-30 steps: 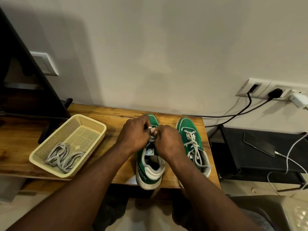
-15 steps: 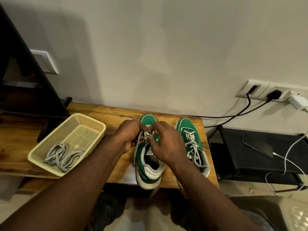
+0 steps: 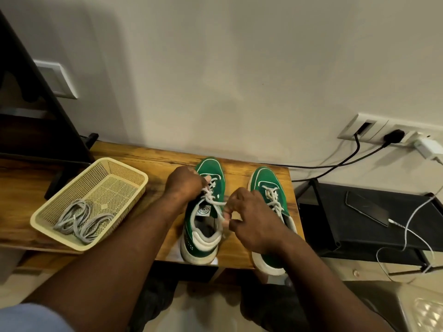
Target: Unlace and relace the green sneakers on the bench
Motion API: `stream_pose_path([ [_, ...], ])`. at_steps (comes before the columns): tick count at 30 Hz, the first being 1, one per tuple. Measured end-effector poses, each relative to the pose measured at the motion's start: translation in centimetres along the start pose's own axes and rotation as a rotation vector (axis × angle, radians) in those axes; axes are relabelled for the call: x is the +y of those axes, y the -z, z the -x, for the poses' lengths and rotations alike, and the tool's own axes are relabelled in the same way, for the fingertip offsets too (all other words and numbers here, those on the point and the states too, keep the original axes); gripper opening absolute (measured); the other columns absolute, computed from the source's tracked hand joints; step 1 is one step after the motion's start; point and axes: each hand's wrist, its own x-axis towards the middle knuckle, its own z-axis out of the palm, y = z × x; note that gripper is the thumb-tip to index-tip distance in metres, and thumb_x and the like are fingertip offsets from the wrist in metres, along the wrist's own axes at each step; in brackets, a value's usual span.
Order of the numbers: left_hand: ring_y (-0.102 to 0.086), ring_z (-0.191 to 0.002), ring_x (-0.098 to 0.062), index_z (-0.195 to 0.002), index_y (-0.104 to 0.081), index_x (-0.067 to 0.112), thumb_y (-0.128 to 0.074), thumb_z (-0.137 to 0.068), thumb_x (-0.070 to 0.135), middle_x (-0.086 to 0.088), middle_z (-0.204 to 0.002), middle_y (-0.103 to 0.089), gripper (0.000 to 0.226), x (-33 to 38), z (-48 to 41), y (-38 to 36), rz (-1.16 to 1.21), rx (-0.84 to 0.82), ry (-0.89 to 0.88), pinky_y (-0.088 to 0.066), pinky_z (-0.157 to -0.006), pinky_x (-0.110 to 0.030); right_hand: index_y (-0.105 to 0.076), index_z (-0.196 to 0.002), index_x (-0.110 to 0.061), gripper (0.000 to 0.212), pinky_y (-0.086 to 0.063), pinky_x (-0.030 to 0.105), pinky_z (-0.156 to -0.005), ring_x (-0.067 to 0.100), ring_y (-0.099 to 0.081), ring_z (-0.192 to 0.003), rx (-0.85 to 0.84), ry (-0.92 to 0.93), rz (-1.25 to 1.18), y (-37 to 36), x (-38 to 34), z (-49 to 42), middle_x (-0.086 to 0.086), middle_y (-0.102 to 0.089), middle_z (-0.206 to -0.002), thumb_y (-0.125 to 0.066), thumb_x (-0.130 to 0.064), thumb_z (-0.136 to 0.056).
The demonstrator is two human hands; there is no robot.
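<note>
Green sneakers, pair: left sneaker (image 3: 211, 168) and right sneaker (image 3: 263, 178) side by side on the wooden surface (image 3: 143, 161), toes to the wall, heels at the near edge.
White lace (image 3: 213, 202): on the left sneaker, loose, one strand stretched rightward.
Left hand (image 3: 184, 185): fingers pinching the lace over the eyelets.
Right hand (image 3: 251, 219): pinching the strand's end, apart from the left.
Right sneaker: laced.
Yellow basket (image 3: 124, 167): left on the surface, holding grey laces (image 3: 81, 219).

The right hand (image 3: 254, 219) covers the middle of the right sneaker (image 3: 266, 178); the tongue label (image 3: 204, 209) on the left sneaker (image 3: 211, 168) is too small to read.
</note>
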Motion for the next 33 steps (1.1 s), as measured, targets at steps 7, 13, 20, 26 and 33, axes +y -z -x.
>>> stream_pose_path([
  [7, -0.070, -0.082, -0.026, -0.077, -0.063, 0.020, -0.081, -0.087, 0.042, 0.000, -0.086, -0.074, 0.030, -0.1, 0.8, -0.6, -0.245, 0.120, -0.119, -0.061, -0.077, -0.041, -0.068, -0.092, -0.026, 0.004, -0.042, 0.038, -0.099, 0.018, -0.042, -0.114, -0.111, 0.027, 0.008, -0.2, -0.4, -0.4, -0.006, -0.052, -0.117, -0.071, -0.023, -0.095],
  [13, -0.067, -0.085, -0.026, -0.080, -0.061, 0.020, -0.076, -0.092, 0.042, -0.002, -0.090, -0.072, 0.030, -0.2, 1.1, -1.2, -0.333, 0.150, -0.139, -0.049, -0.069, -0.033, -0.067, -0.087, -0.023, 0.008, -0.041, 0.037, -0.101, 0.016, -0.046, -0.111, -0.168, 0.046, -0.018, 0.0, -0.3, -0.4, -0.006, -0.053, -0.112, -0.072, -0.023, -0.093],
  [20, -0.069, -0.078, -0.026, -0.080, -0.059, 0.021, -0.078, -0.089, 0.043, -0.002, -0.086, -0.072, 0.031, 0.4, 1.1, -0.3, -0.387, 0.068, -0.137, -0.055, -0.066, -0.034, -0.070, -0.084, -0.022, 0.011, -0.048, 0.038, -0.094, 0.012, -0.056, -0.099, -0.101, 0.043, -0.105, -0.1, -0.1, -0.5, -0.007, -0.059, -0.104, -0.077, -0.028, -0.091],
  [26, -0.069, -0.068, -0.020, -0.106, -0.072, 0.024, -0.069, -0.100, 0.029, -0.006, -0.097, -0.077, 0.008, 0.7, 2.0, 3.0, -0.170, -0.312, -0.140, -0.060, -0.062, -0.033, -0.071, -0.087, -0.026, 0.025, -0.052, 0.028, -0.073, 0.004, -0.063, -0.087, 0.044, -0.098, -0.182, 0.9, -0.2, -1.0, -0.011, -0.069, -0.092, -0.080, -0.050, -0.087],
  [33, -0.075, -0.068, -0.021, -0.091, -0.071, 0.022, -0.075, -0.096, 0.027, -0.001, -0.082, -0.074, 0.008, 0.6, 3.9, 2.7, -0.424, -0.235, -0.275, -0.066, -0.067, -0.040, -0.060, -0.100, -0.021, 0.044, -0.055, 0.039, -0.074, 0.020, -0.062, -0.084, 0.058, -0.226, 0.006, -1.3, -1.3, -1.9, 0.000, -0.065, -0.091, -0.079, -0.058, -0.085],
])
